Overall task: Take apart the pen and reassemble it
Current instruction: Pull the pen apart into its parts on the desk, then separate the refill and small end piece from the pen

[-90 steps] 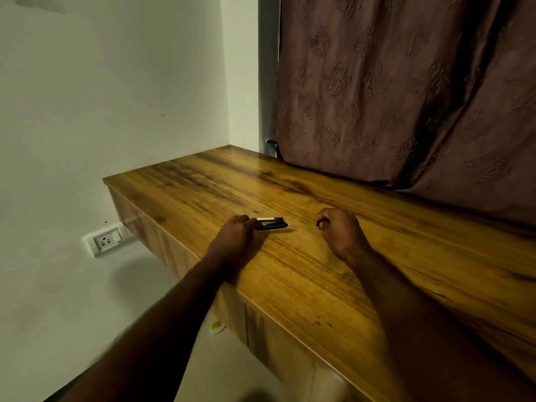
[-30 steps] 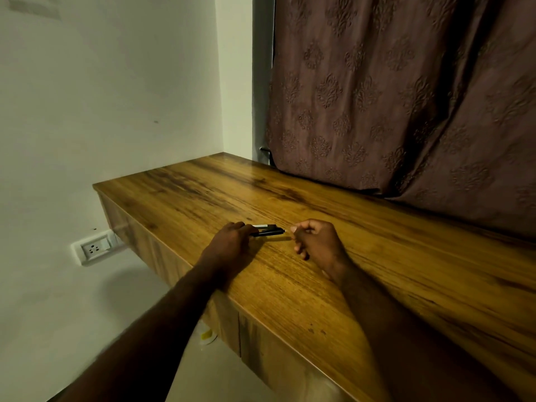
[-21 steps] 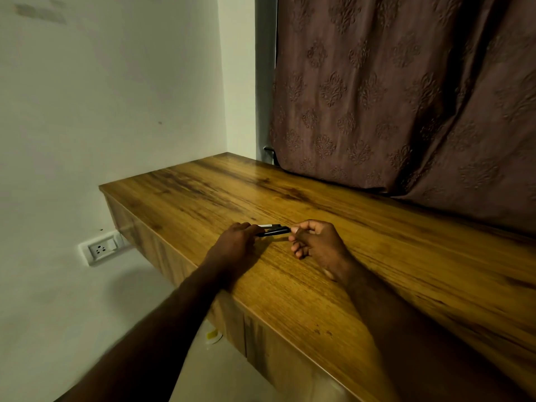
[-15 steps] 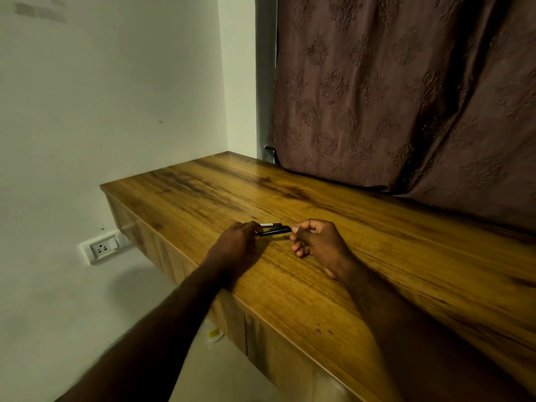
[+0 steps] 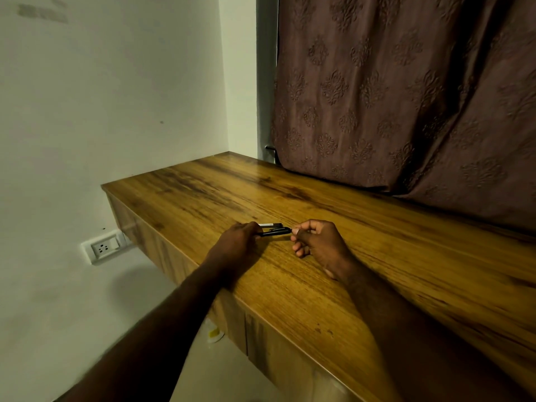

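1. Pen (image 5: pixel 275 232): black barrel, roughly level, held just over the counter (image 5: pixel 377 271) near its front edge and toward its left end.
2. Left hand (image 5: pixel 235 245): knuckles up, fingers curled round the left part of the barrel, gripping it.
3. Right hand (image 5: pixel 319 242): thumb and forefinger pinch the right tip of the barrel. The other fingers curl under the palm (whether a small loose part sits between the fingertips cannot be told).
4. Pale strip (image 5: pixel 271 225): short silver-white piece just behind the barrel. It cannot be told whether it is attached to the pen or loose.
5. Forearms: both cross the front edge of the counter. The right wrist rests on the top.
6. Surroundings: a brown patterned curtain (image 5: pixel 406 97) hangs along the back edge. A white wall socket (image 5: pixel 103 248) sits on the wall below the left end.
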### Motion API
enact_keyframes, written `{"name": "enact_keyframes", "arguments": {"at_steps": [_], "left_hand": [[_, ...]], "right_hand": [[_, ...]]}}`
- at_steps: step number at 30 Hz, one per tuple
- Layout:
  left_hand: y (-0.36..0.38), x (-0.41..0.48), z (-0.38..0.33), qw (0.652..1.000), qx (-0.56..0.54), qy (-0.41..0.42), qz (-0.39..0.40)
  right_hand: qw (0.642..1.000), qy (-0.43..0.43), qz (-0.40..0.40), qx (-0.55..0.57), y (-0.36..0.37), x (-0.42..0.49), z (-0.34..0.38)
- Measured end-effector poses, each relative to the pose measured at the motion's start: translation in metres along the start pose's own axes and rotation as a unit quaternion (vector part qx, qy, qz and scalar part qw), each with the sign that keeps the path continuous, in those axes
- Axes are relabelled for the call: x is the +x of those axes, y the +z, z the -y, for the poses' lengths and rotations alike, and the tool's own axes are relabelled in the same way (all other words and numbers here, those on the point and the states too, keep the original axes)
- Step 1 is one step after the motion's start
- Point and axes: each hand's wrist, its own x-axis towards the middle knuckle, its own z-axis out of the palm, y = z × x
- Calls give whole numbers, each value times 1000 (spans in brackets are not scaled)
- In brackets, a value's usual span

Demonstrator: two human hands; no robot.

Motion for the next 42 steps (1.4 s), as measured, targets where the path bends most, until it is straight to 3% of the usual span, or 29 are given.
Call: {"name": "enact_keyframes", "arguments": {"at_steps": [17,24,29,32,38,42], "left_hand": [[-3,1,0,998,54,2,13],[-8,0,-1,996,83,0,35],[-10,0,-4,995,87,-2,50],[-11,0,-6,994,82,4,67],[-13,-1,-7,996,59,2,60],[-12,-1,-6,997,44,-10,56]], "right_hand": [[1000,4,0,-15,-3,0,1],[996,-9,-30,-85,-9,3,0],[956,-72,-88,-272,-43,10,-3],[928,-54,-123,-347,-63,14,-9],[885,-8,-178,-430,-67,14,-8],[892,13,-177,-417,-68,16,-8]]}}
